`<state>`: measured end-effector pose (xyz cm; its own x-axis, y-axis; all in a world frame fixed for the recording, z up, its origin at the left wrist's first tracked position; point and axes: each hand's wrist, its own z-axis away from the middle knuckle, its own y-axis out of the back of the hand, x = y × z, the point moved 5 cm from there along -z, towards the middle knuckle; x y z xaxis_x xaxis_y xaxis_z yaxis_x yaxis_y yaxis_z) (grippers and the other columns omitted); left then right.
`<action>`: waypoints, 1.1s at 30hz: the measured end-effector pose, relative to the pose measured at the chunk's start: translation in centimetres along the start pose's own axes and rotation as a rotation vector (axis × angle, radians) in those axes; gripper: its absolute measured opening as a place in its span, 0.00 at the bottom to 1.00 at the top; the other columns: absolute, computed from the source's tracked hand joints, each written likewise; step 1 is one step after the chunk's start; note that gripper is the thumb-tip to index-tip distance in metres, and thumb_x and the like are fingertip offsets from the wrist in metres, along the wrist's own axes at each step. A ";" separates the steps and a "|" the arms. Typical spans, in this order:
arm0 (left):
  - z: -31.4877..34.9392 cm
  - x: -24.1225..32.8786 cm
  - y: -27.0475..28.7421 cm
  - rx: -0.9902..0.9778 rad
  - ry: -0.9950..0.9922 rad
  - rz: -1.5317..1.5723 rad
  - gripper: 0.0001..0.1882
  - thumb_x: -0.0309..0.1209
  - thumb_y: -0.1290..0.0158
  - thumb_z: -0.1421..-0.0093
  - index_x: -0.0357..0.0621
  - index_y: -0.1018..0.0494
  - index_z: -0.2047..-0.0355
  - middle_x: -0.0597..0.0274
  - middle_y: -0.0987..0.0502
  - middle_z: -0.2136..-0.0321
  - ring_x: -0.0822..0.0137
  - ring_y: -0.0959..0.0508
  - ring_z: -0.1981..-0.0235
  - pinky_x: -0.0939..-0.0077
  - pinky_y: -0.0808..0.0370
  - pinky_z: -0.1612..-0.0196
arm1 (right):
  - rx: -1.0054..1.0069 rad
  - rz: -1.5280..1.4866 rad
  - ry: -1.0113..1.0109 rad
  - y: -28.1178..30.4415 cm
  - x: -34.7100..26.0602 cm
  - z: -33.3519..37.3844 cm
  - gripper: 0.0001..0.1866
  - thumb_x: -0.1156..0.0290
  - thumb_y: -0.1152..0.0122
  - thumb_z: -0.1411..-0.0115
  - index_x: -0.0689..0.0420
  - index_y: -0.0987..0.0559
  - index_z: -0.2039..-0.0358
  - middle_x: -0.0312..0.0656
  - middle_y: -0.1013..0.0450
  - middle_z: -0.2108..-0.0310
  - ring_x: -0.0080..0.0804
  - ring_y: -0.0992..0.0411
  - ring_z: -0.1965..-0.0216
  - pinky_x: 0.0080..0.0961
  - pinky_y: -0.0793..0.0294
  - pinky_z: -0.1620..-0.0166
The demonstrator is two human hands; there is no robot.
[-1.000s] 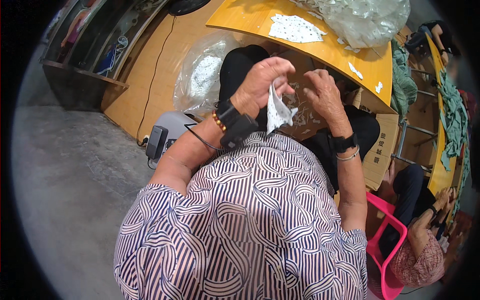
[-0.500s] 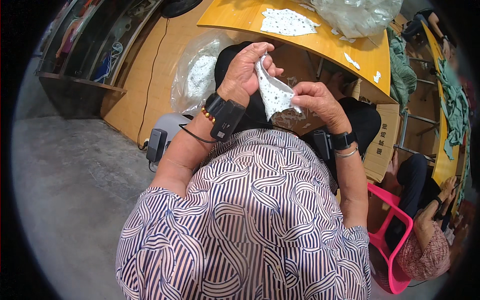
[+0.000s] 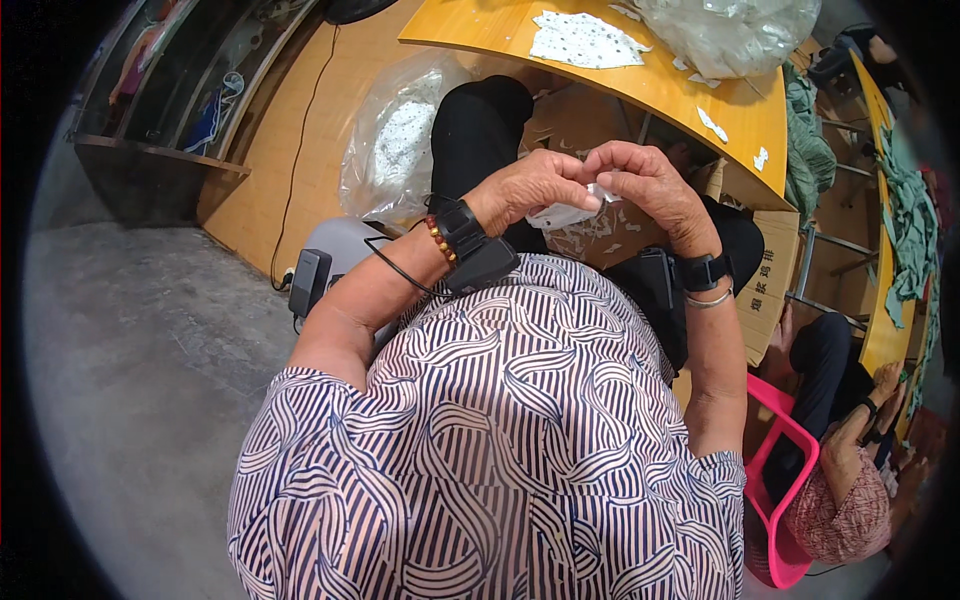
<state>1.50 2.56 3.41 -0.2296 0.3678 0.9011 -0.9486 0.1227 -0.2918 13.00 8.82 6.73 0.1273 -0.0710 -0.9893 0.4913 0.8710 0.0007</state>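
Note:
My left hand (image 3: 535, 185) and my right hand (image 3: 650, 190) meet above my lap, their fingertips close together. Between and below them hangs a small white cloth piece (image 3: 562, 215) with dark spots, mostly hidden behind the fingers. The thumb and fingers of both hands are pinched on it. More of the same spotted cloth pieces (image 3: 588, 42) lie flat on the yellow table (image 3: 480, 25) ahead. To the left of my knee, a clear plastic bag (image 3: 360, 165) holds spotted white cloth.
Another clear bag (image 3: 735, 35) and white scraps (image 3: 712, 124) are on the table. Below are cut scraps (image 3: 590, 240) and a cardboard box (image 3: 765, 275). At right, a person (image 3: 845, 490) sits on a pink chair (image 3: 775, 520) beside a table with green cloth (image 3: 905, 220).
My left hand has moved right and down toward my right hand, which has risen slightly. The cloth, stretched out between them before, is now bunched and mostly covered by the fingers.

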 end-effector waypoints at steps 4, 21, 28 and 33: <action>-0.3 -0.7 0.6 -0.074 -0.048 0.030 0.13 0.33 0.42 0.53 0.40 0.25 0.68 0.71 0.27 0.78 0.83 0.34 0.82 0.90 0.42 0.82 | 0.004 0.001 -0.010 0.1 -0.4 0.1 0.10 0.71 0.48 0.48 0.58 0.26 0.65 0.30 0.32 0.72 0.15 0.36 0.72 0.12 0.35 0.68; -0.1 -2.4 1.4 -0.212 -0.010 0.277 0.07 0.30 0.46 0.51 0.40 0.28 0.73 0.71 0.32 0.85 0.83 0.38 0.89 0.90 0.44 0.87 | 0.241 1.037 0.325 -2.9 -1.5 -0.9 0.12 0.80 0.47 0.57 0.59 0.30 0.68 0.49 0.29 0.71 0.46 0.29 0.67 0.36 0.31 0.66; 0.3 -1.5 2.5 -0.142 -0.066 0.348 0.07 0.29 0.46 0.50 0.38 0.28 0.73 0.71 0.31 0.85 0.83 0.38 0.89 0.91 0.44 0.87 | 0.202 0.479 0.099 -0.5 -0.1 -0.5 0.08 0.78 0.50 0.48 0.60 0.28 0.66 0.34 0.32 0.76 0.20 0.35 0.75 0.17 0.34 0.71; 0.6 -1.2 2.9 -0.085 -0.088 0.246 0.06 0.28 0.47 0.49 0.39 0.28 0.72 0.71 0.31 0.85 0.83 0.38 0.89 0.90 0.43 0.86 | 0.060 0.194 -0.080 -1.2 0.0 -0.6 0.08 0.69 0.46 0.45 0.61 0.26 0.72 0.29 0.34 0.79 0.14 0.39 0.77 0.13 0.38 0.74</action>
<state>-1.05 1.95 1.63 -0.4728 0.3151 0.8229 -0.8410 0.1175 -0.5281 11.90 8.02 6.63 0.2913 0.0550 -0.9550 0.5010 0.8417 0.2013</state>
